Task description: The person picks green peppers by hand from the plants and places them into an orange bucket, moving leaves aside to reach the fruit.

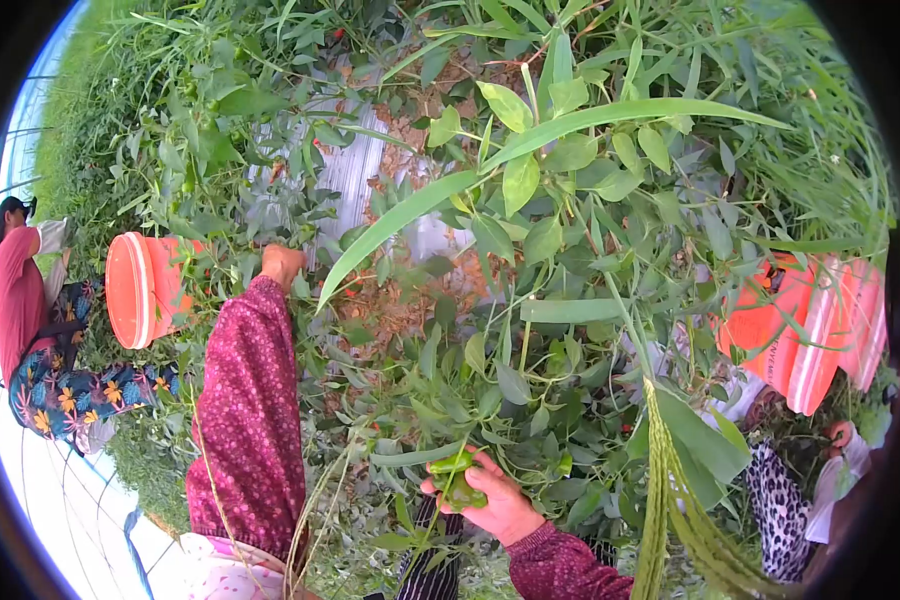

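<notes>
My right hand point(503, 507) is closed around green peppers point(454, 480), low in the middle of the view; their glossy skins show between thumb and fingers. Further up and to the left, my left hand point(283, 263) reaches in among the leaves of the pepper plants point(545, 240). Its back shows, but foliage covers the fingers, so what it touches is hidden. Both arms wear a dark red flowered sleeve point(250, 390). A few small red spots, perhaps ripe peppers, show among the leaves.
An orange bucket point(135, 290) stands left of my left arm; more orange buckets point(810, 330) are at the right. A person in a pink top point(25, 290) is at far left, another in spotted clothing point(775, 505) at lower right. Long grass blades and a drooping seed head point(658, 480) hang close.
</notes>
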A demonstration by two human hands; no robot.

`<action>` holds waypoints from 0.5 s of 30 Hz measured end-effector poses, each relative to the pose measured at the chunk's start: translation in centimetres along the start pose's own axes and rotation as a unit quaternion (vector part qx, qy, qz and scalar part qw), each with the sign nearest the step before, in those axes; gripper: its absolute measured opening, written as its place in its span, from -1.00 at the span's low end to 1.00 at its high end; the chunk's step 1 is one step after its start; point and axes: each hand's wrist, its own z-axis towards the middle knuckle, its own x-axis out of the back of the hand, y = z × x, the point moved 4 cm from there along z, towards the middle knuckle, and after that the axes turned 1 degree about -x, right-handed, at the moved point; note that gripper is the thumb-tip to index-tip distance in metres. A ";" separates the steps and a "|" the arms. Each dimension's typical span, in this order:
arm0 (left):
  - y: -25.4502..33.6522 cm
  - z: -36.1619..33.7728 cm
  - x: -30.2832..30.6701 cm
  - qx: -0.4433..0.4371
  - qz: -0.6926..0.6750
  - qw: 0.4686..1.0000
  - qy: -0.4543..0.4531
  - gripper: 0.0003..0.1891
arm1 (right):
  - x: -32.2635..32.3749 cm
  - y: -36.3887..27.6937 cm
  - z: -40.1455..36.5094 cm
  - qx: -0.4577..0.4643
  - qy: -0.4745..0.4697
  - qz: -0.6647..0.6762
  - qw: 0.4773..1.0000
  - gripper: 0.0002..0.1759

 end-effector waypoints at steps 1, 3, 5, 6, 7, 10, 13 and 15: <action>-0.9 0.9 -2.2 0.046 -0.127 0.990 -0.044 -0.60 | 0.0 0.1 0.1 -0.009 0.012 -0.013 1.000 -0.44; -4.4 4.5 -9.5 0.347 -0.453 0.819 0.057 -0.70 | 0.1 0.2 0.2 -0.017 0.025 -0.024 0.999 -0.44; -2.6 2.7 -7.5 0.301 -0.457 0.837 -0.003 -0.71 | 0.5 0.2 0.4 -0.015 0.019 -0.027 0.999 -0.47; -0.4 0.5 -4.6 0.254 -0.458 0.850 -0.061 -0.71 | 0.3 0.2 0.4 -0.016 0.018 -0.025 0.999 -0.47; 4.9 -6.2 4.9 0.275 -0.623 0.732 -0.023 -0.63 | 0.2 0.0 0.4 -0.016 0.016 -0.034 0.999 -0.49; 6.7 -9.3 5.4 0.238 -0.687 0.686 -0.023 -0.58 | 0.1 0.0 0.3 -0.022 -0.016 -0.037 0.999 -0.52; 7.0 -12.4 6.5 0.157 -0.714 0.670 -0.131 -0.70 | 0.1 0.0 -0.3 -0.016 -0.027 -0.030 0.999 -0.54; 6.2 -12.8 4.9 0.184 -0.682 0.693 -0.146 -0.75 | 0.0 -0.2 -1.0 -0.032 0.002 -0.053 0.998 -0.55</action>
